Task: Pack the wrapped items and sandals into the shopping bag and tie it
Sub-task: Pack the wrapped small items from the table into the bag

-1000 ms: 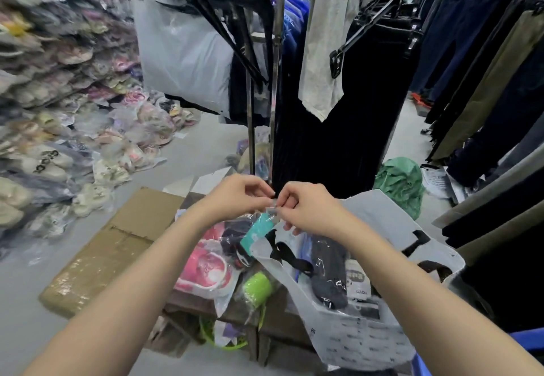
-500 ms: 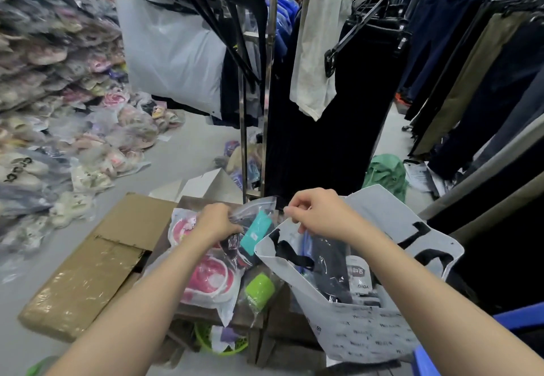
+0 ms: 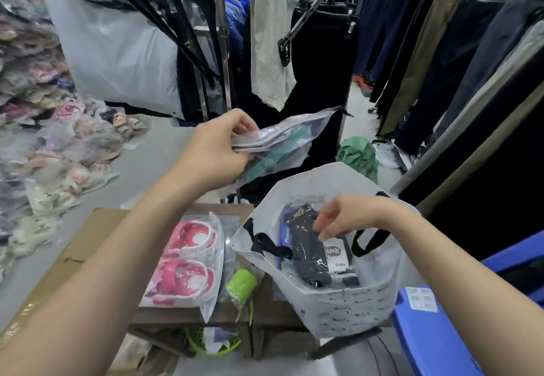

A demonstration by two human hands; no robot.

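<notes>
Left hand point(image 3: 217, 149) grips a clear wrapped packet point(image 3: 282, 143) by one end and holds it raised above and to the left of the shopping bag point(image 3: 338, 311), presumably to carry it over the mouth for loading. Right hand point(image 3: 350, 216) reaches into the bag mouth with fingers loosely extended, touching a black wrapped item point(image 3: 306, 252) already inside. It grips nothing and probably shifts the contents to make room. The bag stands upright and open, handles slack, not yet tied. Wrapped pink sandals point(image 3: 188, 258) lie just left of the bag, with a wrapped green roll point(image 3: 241, 283) between them and the bag wall. Both await packing.
</notes>
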